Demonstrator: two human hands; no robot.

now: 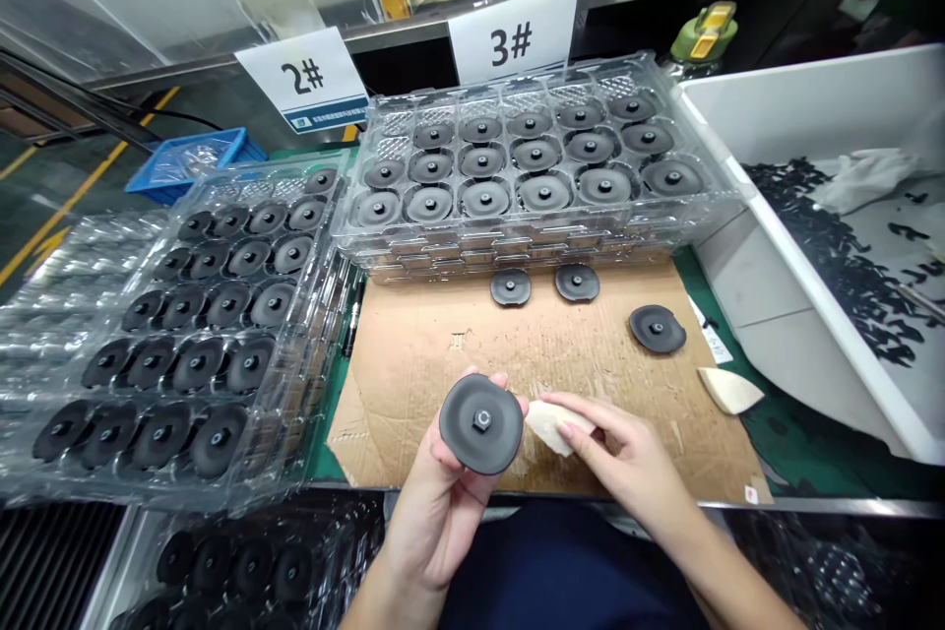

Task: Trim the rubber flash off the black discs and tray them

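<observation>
My left hand (450, 512) grips a black rounded disc-like part (465, 443) by its edge, with the small raised hub on its face turned up toward me. In my right hand (616, 448) is a folded off-white cloth pad (557, 425), pinched between thumb and fingers close to the disc's right edge. I cannot tell whether the pad touches the disc. On the cardboard sheet (413, 345) beyond my hands lie three similar discs: a left one (510, 286), a middle one (577, 283) and one with a notched edge (657, 329) further right.
Stacked clear trays (532, 221) of black discs stand behind the cardboard; more trays (277, 354) are at left. A white bin (819, 315) with small black pieces stands at right. A pale wedge-shaped pad (729, 391) lies near it. A green-lidded bottle (703, 34) is behind.
</observation>
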